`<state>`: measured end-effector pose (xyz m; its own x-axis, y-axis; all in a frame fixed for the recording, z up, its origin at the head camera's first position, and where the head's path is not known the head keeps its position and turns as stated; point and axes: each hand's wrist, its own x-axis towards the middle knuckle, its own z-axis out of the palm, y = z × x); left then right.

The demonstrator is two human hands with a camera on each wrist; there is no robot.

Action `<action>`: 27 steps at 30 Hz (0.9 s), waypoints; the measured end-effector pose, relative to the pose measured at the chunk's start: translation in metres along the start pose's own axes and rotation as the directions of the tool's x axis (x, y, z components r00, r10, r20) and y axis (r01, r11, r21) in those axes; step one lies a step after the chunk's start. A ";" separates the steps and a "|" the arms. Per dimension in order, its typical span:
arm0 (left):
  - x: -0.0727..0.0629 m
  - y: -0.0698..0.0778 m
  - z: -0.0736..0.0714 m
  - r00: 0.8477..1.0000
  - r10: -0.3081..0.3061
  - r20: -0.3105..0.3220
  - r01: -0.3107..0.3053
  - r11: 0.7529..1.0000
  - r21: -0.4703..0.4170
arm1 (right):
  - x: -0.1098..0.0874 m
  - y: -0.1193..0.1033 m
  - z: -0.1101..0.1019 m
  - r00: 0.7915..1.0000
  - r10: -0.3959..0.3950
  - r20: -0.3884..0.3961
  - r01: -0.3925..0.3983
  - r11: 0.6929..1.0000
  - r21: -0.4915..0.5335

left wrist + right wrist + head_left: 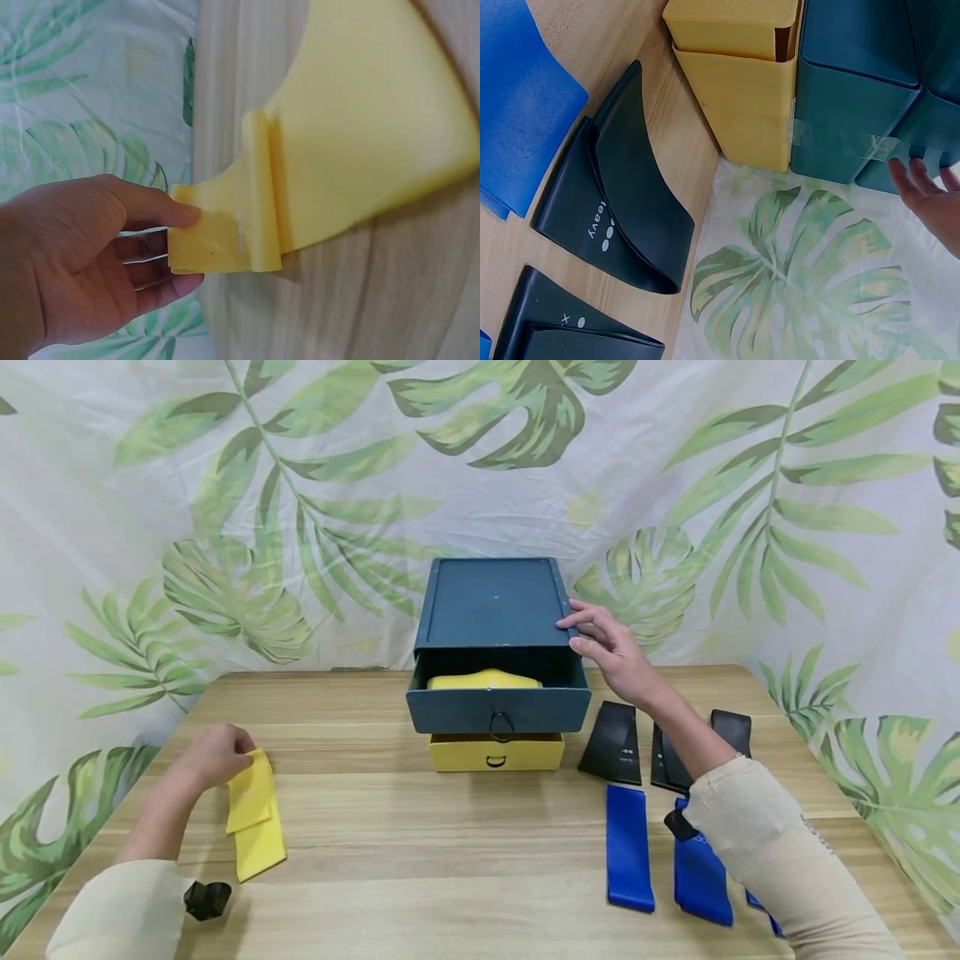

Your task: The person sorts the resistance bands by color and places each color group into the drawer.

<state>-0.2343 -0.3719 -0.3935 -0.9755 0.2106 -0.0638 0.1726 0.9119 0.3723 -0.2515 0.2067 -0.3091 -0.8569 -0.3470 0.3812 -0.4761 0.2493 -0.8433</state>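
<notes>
The left hand (213,758) pinches one end of a yellow band (258,850), smooth, matte and folded back over itself, at the left of the surface (450,860). The right hand (613,647), fingers spread, touches the right edge of a blue box (495,602); its drawer (450,713) stands open, containing a yellow item (483,680) I cannot identify.

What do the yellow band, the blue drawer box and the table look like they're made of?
Yellow band: probably matte latex or rubber; it bends in soft, smooth folds.
Blue drawer box: likely satin plastic, judging by its smooth, moulded-looking panels.
Table: wood-look top with visible grain; solid wood or laminate, I can't tell.
</notes>
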 end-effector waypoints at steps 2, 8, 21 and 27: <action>0.000 0.007 0.000 1.000 0.009 -0.017 -0.009 1.000 -0.017 | 0.000 -0.001 0.000 1.000 -0.002 -0.003 0.002 1.000 0.002; 0.002 0.032 -0.003 0.996 0.054 -0.071 -0.057 0.998 -0.039 | 0.000 0.000 0.000 1.000 -0.009 -0.009 0.010 1.000 0.000; 0.009 0.093 -0.022 0.991 0.068 -0.118 -0.095 0.967 -0.235 | 0.001 0.002 -0.001 1.000 -0.016 0.001 0.017 1.000 -0.013; 0.010 0.112 -0.023 0.989 0.066 -0.136 -0.108 0.938 -0.330 | 0.001 0.000 0.000 1.000 -0.014 0.000 0.014 1.000 -0.004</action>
<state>-0.2284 -0.2761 -0.3313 -0.9714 0.2207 0.0875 0.2223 0.7160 0.6618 -0.2523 0.2067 -0.3092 -0.8502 -0.3503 0.3930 -0.4889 0.2484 -0.8363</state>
